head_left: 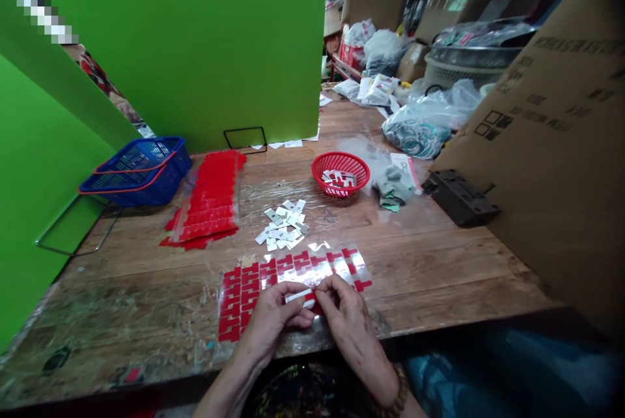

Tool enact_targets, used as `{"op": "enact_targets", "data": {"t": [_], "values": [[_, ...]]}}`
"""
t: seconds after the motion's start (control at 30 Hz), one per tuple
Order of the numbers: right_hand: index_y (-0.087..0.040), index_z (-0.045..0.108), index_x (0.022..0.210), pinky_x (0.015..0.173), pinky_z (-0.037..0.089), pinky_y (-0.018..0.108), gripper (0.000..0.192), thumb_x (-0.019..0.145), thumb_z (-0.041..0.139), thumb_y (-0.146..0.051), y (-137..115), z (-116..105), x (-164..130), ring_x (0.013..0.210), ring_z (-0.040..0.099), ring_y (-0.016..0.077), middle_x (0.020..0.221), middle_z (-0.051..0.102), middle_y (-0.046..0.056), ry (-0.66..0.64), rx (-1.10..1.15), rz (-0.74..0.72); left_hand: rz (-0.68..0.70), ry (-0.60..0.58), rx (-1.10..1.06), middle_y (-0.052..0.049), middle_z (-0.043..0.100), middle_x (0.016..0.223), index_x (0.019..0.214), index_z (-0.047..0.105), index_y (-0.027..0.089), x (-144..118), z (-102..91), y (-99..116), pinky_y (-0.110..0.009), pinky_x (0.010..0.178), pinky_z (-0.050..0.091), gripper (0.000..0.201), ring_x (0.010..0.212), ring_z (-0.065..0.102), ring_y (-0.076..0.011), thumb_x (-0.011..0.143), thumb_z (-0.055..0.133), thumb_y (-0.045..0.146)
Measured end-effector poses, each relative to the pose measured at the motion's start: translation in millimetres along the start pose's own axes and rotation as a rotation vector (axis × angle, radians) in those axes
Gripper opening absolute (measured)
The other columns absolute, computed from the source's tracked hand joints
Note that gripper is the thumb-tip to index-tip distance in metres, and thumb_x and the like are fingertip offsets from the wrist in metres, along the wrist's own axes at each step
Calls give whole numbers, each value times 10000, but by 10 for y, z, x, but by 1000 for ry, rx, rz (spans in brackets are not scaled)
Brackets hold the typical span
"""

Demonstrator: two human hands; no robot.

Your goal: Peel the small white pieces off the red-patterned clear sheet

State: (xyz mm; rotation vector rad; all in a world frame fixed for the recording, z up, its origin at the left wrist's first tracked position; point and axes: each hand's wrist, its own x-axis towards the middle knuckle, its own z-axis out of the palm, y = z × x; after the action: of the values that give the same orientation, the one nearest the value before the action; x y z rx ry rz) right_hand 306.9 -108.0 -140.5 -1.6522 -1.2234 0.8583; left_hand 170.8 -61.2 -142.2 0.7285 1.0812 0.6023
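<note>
Both hands meet at the near edge of a wooden table [439,262]. My left hand [271,317] and my right hand [344,310] pinch the two ends of a small white plate [300,297] between their fingertips. Right under them lies a clear sheet of red T-shaped stickers [254,284], with some spots peeled bare. A loose pile of small white plates [284,224] lies just beyond the sheet.
A red round basket [340,172] with a few pieces stands mid-table. A stack of red sticker sheets [209,200] and a blue basket [139,169] are at the left. Green panels [195,40] wall the back and left; a cardboard sheet [561,157], a black part [459,196] and plastic bags [424,122] crowd the right.
</note>
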Motion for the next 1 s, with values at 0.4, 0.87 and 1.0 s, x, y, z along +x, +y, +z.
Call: {"op": "enact_targets", "data": {"t": [0.4,0.87,1.0], "values": [[-191,513,697,538,355,207,180,857,440,-226,28,5,19,592,481,119,635,528,-32,-32,37,17,-36,-21,-37,-84,690,656,930,603,78,41,-44,-16,-206,564,531,287,536,637,-120,674,709,156],[-202,513,711,629,348,257,126,829,474,-213,84,112,-11,655,488,155,692,558,-6,100,-249,-44,32,-12,72,-75,695,595,950,582,77,19,-27,-13,-224,570,523,356,528,647,-137,670,711,256],[-205,508,722,670,349,280,116,834,478,-214,77,120,-28,679,487,166,710,559,-1,127,-280,-78,45,0,102,-71,694,592,943,585,78,-1,-11,8,-222,563,518,355,526,643,-135,666,709,263]]}}
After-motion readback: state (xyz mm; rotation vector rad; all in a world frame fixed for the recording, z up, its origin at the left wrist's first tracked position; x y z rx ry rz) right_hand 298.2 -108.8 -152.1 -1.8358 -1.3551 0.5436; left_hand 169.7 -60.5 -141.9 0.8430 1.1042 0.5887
